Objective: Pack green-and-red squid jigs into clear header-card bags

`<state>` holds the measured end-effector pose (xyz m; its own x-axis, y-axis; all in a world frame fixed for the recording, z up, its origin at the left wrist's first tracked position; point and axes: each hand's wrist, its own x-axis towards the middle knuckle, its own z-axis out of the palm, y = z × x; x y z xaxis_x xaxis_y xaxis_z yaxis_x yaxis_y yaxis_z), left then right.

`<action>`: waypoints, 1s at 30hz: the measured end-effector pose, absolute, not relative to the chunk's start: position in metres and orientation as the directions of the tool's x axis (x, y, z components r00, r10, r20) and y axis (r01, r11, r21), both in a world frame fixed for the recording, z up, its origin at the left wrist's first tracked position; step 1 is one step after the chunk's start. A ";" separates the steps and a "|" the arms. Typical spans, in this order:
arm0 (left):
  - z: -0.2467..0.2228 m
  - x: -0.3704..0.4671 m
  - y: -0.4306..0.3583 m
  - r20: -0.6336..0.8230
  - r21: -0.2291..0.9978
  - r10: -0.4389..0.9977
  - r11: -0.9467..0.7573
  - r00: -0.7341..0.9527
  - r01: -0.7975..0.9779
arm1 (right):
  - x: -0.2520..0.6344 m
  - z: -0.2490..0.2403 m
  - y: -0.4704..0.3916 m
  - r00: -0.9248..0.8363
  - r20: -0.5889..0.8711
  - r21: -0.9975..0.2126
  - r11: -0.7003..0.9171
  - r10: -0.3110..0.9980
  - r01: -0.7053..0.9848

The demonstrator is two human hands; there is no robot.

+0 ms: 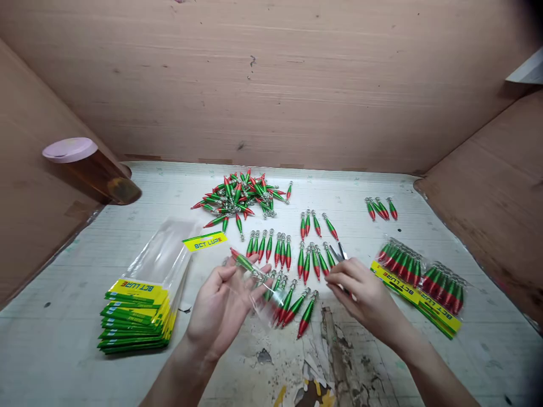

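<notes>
Holding single lure (pixel 241 259) plus clear plastic (pixel 271 308) in L hand (pixel 224 305), palm up, fingers loosely bent beneath; can't tell whether lure inside plastic or just against it. Gripping slim two-pronged tool (pixel 341 250) in R hand (pixel 356 287), fingers closed in narrow pinch around it, prongs pointing away from wrist; can't tell tweezers from scissors here.

Using loose heap of red/green lures (pixel 237 195) as ref pt. Keeping L hand and its lure on near side of heap, red tip angled twd heap. Holding R hand nearer and to R of heap, just beside end of a lower row (pixel 315 263). Can see more lures set out btwn and around hands: short upper row (pixel 316 225) to R of heap, L-hand row (pixel 268 249) on its near side, front row (pixel 292 311) nearer again, partly behind plastic.

Also note BCT LURE header card (pixel 205 242) just nearer than heap; stack of header bags (pixel 133 316) nearer and to L of it; small group of lures (pixel 380 209) well to R; filled packs (pixel 418 297) nearer and far R; amber container w/ pink lid (pixel 97 175) far L of heap, by cardboard wall (pixel 42 107)
</notes>
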<state>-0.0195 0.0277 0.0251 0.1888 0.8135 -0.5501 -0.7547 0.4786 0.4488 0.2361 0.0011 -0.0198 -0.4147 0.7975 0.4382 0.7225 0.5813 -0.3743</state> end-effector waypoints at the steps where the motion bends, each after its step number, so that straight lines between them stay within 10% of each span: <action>1: 0.025 -0.022 0.028 -0.549 0.452 0.813 0.483 0.193 -0.749 | 0.240 -0.027 -0.002 -0.473 0.373 -0.363 0.594 0.798 0.718; 7: 0.020 -0.020 0.025 -0.549 0.424 0.800 0.516 0.241 -0.744 | 0.232 -0.062 -0.008 -0.569 0.265 -0.186 0.620 0.779 0.762; 22: 0.014 -0.022 0.028 -0.571 0.402 0.784 0.526 0.244 -0.749 | 0.236 -0.059 -0.007 -0.528 0.095 -0.319 0.528 0.844 0.787; 30: 0.014 -0.022 0.030 -0.571 0.421 0.788 0.522 0.231 -0.742 | 0.263 -0.022 -0.023 -0.478 -0.176 -0.812 0.147 0.860 0.565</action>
<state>-0.0215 0.0299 0.0137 0.2306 0.7880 -0.5708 -0.7421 0.5219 0.4206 0.2630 -0.0226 -0.0217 -0.4783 0.8603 -0.1765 0.5647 0.1473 -0.8121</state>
